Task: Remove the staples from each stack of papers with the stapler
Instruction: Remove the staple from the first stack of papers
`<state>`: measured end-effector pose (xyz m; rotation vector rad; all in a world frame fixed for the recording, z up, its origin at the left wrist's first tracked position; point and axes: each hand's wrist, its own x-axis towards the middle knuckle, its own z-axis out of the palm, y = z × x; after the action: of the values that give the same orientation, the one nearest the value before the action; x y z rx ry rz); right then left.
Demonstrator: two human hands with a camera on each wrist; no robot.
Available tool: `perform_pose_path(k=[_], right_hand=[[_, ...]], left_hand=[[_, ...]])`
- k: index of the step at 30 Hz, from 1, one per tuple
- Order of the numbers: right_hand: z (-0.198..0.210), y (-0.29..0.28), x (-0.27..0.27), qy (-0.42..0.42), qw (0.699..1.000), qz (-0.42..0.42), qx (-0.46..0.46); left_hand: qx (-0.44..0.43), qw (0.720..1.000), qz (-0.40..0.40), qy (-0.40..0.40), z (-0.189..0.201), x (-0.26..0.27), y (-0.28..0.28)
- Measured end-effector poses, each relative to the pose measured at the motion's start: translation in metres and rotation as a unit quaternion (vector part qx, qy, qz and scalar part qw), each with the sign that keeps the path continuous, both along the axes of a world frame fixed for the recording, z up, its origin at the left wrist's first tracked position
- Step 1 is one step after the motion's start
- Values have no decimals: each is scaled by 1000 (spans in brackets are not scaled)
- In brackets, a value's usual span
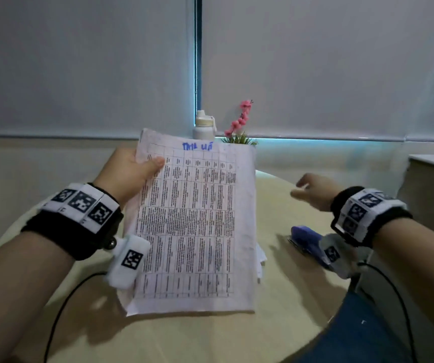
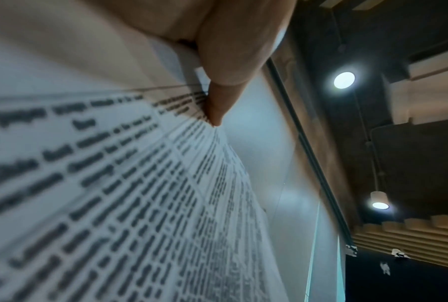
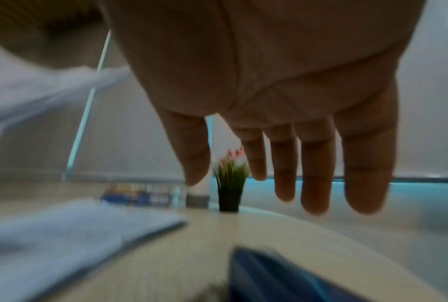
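Stapler [image 1: 310,242]: rear end hidden behind right wrist's camera. Held paper stack [image 1: 195,224] covers bottle's [image 1: 204,125] lower body and more sheets on the table. Print unreadable. Right wrist view motion-blurred throughout.

A white plastic bottle [image 1: 204,125] and a pink-flowered potted plant [image 1: 239,127] are standing on the round beige table [image 1: 284,284].
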<state>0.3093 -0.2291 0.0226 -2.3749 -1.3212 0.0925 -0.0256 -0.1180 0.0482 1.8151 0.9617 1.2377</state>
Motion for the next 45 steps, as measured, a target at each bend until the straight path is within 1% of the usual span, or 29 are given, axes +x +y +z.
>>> perform_pose_path(k=[1, 2, 3, 5, 7, 9, 10, 11, 12, 13, 14, 15, 16, 17, 18, 19, 20, 22, 24, 26, 28, 33, 34, 36, 41, 45], right_hand=[[-14, 3, 7, -77, 989, -6, -125], [-26, 5, 12, -126, 968, -9, -218], [-36, 6, 14, -149, 950, -11, -273], [-50, 7, 18, -147, 932, -19, -330], [-59, 9, 20, -135, 926, -16, -352], [-62, 6, 20, -129, 933, -14, -337], [-60, 4, 19, -120, 942, -10, -312], [-53, 1, 17, -99, 959, -9, -263], [-44, -2, 16, -68, 980, -13, -187], [-30, -6, 12, -25, 996, -14, -85], [-15, -10, 6, 41, 999, -5, 28], [4, -15, -3, 134, 981, 21, 142], [21, -18, -16, 230, 941, 63, 242], [38, -20, -30, 306, 891, 107, 317], [54, -19, -45, 358, 843, 142, 377], [68, -15, -61, 386, 803, 161, 424], [79, -10, -76, 401, 772, 169, 462], [96, 2, -106, 411, 727, 169, 524], [103, 13, -127, 422, 687, 168, 567], [103, 24, -141, 441, 669, 168, 574], [100, 33, -151, 462, 666, 169, 561], [91, 44, -164, 463, 699, 171, 518], [90, 45, -165, 462, 703, 174, 512], [87, 45, -169, 459, 703, 189, 510], [79, 46, -180, 418, 716, 205, 521], [79, 45, -186, 389, 716, 211, 541]], left_hand=[[-6, 1000, 6, 7, -4, 1, 4], [-15, 1000, 7, 12, -8, 3, 6], [-27, 1000, 6, 12, -12, 5, 9], [-44, 999, 7, 12, -17, 9, 13], [-53, 998, 10, 10, -22, 12, 15], [-62, 998, 11, 15, -24, 15, 15], [-68, 998, 10, 12, -25, 17, 14], [-72, 997, 2, 7, -25, 19, 12], [-73, 997, -5, 4, -24, 20, 10], [-72, 997, -12, 3, -24, 22, 9], [-68, 997, -23, 3, -24, 24, 8], [-64, 997, -31, 0, -24, 26, 5], [-61, 997, -38, -2, -23, 27, 1], [-56, 998, -42, -4, -22, 30, 0], [-51, 998, -45, -6, -22, 33, -2], [-44, 998, -51, -9, -22, 36, -5], [-42, 997, -60, -14, -20, 39, -10], [-47, 995, -80, -26, -19, 44, -17], [-36, 994, -94, -28, -18, 47, -24], [-14, 994, -105, -30, -18, 51, -27], [11, 994, -104, -22, -19, 53, -31], [31, 994, -107, -7, -22, 58, -31], [31, 993, -109, -8, -22, 58, -30], [24, 993, -118, -13, -21, 59, -31], [27, 990, -129, -47, -19, 62, -34], [39, 987, -139, -65, -19, 64, -35]])
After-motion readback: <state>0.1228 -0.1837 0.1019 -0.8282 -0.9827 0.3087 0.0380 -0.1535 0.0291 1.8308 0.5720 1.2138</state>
